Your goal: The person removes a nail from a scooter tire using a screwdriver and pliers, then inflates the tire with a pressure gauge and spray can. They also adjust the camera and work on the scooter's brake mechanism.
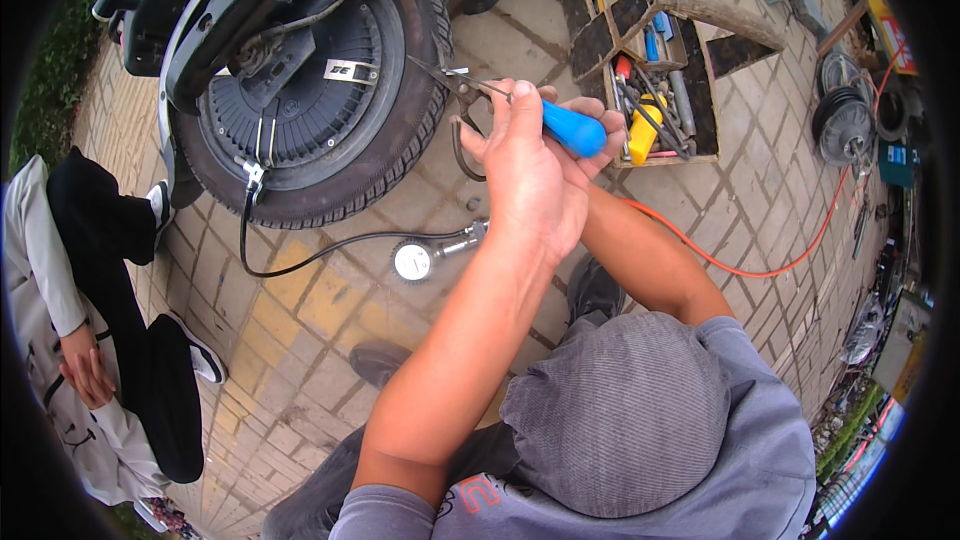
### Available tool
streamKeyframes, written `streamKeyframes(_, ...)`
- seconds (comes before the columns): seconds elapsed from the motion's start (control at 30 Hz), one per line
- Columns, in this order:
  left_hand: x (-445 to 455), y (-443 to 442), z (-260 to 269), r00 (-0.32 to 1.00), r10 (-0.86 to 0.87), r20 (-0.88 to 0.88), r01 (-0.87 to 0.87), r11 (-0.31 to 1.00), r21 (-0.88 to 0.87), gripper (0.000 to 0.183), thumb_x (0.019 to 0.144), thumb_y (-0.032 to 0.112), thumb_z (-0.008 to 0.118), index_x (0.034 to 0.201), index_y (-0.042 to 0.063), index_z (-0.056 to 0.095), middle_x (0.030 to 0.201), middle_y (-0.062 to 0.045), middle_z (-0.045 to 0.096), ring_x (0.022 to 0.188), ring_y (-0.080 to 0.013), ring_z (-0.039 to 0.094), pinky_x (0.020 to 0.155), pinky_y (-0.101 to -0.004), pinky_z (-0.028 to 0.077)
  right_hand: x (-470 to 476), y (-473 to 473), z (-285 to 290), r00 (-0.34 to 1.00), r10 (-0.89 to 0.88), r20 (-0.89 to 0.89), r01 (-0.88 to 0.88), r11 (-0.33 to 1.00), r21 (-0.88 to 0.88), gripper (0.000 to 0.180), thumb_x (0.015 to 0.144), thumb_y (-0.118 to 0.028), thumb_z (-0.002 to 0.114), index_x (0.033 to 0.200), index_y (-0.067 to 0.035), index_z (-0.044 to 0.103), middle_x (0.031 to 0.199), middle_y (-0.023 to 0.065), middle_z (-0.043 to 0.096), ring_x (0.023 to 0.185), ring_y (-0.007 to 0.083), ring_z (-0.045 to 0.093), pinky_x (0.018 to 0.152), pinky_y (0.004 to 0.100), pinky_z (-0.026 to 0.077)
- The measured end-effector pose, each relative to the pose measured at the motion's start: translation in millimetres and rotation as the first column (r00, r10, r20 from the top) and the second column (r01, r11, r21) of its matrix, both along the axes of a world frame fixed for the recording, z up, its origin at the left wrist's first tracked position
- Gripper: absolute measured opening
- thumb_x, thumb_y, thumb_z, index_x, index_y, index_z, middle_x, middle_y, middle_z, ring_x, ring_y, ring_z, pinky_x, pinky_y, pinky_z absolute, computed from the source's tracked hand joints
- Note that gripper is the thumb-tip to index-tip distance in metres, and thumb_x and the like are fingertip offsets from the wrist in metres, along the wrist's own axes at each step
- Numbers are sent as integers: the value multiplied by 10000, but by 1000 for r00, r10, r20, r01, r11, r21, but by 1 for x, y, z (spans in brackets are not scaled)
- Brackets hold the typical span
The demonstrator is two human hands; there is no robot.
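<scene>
My left hand (529, 142), palm up, holds a blue-handled tool (574, 130) with a thin metal shaft pointing left. A small white strip (457, 72) lies by the shaft's tip. Behind and partly hidden by it, my right hand (472, 141) appears to grip dark metal scissors (468, 96), whose blades are apart near the strip. Just left of the blades stands the tyre (416, 120) of a scooter's hub-motor wheel (300, 109). An air chuck (253, 178) is at the wheel's valve, joined by a black hose (341, 244) to a dial gauge (412, 262) on the paving.
A wooden toolbox (712, 120) with a branch-like handle holds several tools, among them a yellow-handled one (646, 127). An orange hose (750, 273) curves across the bricks. Hub motor parts (844, 127) lie at right. Another person (97, 360) is at left, hands together.
</scene>
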State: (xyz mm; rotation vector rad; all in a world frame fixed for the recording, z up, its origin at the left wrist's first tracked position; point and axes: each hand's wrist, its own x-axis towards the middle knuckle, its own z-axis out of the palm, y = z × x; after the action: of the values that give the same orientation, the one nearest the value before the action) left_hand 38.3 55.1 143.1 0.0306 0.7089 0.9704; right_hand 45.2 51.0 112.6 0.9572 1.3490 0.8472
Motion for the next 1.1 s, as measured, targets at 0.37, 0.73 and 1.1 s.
streamKeyframes(0.37,4,2,3,1000,-7,19,7,1000,0,291,1058,379,395,1062,89,414,942,-145,619,871,-309,669,786,-446,576,9,0,-4,968,-37,-249,39,999,4,760,985,-165,511,1479,-282,-55,1469,24,330,1306,189,399,1068,429,341)
streamKeyframes(0.73,-6,-17,19,978,-200,65,193,976,99,361,1053,414,389,1099,66,474,896,-116,636,831,-307,673,769,-435,561,83,14,-77,-453,325,-830,316,929,192,550,814,-240,668,1283,-113,410,1120,93,503,1058,275,518,851,412,411)
streamKeyframes(1.1,-30,-38,28,957,-273,98,264,959,102,376,1059,410,370,1137,58,479,836,-143,656,788,-318,677,715,-442,549,118,39,-74,-432,195,-881,183,975,126,533,718,-272,762,1178,-83,568,1050,90,574,1023,291,550,818,419,430)
